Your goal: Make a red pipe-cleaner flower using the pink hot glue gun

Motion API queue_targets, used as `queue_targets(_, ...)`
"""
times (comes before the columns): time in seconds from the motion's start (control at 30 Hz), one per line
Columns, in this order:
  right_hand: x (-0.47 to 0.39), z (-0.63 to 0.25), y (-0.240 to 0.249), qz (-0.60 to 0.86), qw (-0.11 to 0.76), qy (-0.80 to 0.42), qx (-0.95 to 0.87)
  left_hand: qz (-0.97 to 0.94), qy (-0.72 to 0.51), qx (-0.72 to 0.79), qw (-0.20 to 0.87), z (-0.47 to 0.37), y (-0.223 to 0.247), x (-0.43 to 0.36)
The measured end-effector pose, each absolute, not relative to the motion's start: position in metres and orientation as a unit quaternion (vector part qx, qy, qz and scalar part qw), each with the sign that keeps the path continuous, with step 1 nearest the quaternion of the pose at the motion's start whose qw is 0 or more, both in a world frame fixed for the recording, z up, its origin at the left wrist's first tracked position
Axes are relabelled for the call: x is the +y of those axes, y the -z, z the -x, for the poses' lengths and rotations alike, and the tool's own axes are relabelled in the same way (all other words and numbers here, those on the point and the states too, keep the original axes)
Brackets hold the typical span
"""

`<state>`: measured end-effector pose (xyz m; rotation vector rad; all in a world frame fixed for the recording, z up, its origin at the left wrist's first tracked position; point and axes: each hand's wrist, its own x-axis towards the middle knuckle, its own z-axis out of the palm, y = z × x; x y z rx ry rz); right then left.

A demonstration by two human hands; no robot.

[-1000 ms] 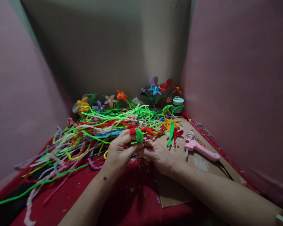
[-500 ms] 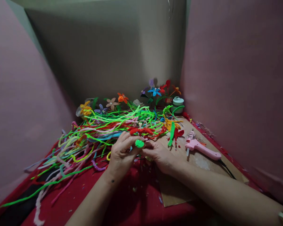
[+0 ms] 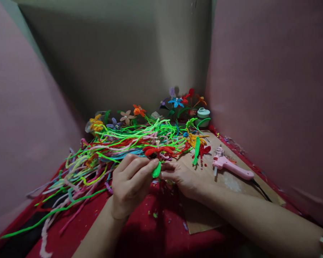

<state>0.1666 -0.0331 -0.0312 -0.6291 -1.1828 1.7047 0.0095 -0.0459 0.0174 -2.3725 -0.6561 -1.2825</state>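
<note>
Fingers and thumb of my left hand [image 3: 131, 179] pinch a bright green pipe-cleaner leaf [image 3: 156, 170]. Close beside it, my right hand [image 3: 184, 177] is closed in a pinch, its fingertips almost touching the leaf. A red pipe-cleaner flower [image 3: 160, 151] with a pale centre stands just above both hands. Its stem seems to run down to my right fingertips, though the fingers hide most of it. Another green leaf [image 3: 196, 150] and some red petals [image 3: 204, 149] lie on the cardboard [image 3: 201, 215] to the right.
A pink glue gun [image 3: 231, 167] with its cord rests on the cardboard. Loose pipe cleaners [image 3: 118, 143] heap across the left and middle of the red cloth [image 3: 97, 229]. Finished flowers [image 3: 176, 103] and a pale green-lidded jar [image 3: 203, 116] stand at the back wall.
My left hand has turned over and shifted left and slightly down, back of the hand now showing. The green leaf has tilted to hang upright. My right hand stays nearly in place.
</note>
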Motion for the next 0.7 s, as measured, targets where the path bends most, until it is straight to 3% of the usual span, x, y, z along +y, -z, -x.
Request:
queue_targets(0.33,-0.025,-0.173,0.033,0.31,0.509,-0.654,-0.467,0.695,0.6,-0.385,-0.094,-0.014,-0.005,-0.036)
queue_targets(0.5,-0.023,-0.174,0.033,0.303,0.55,-0.653,-0.422,0.687,0.558,-0.453,-0.107,-0.016,0.001,-0.026)
queue_targets(0.7,-0.02,-0.176,0.032,0.298,0.59,-0.646,-0.381,0.717,0.484,-0.455,-0.212,-0.028,0.004,-0.025)
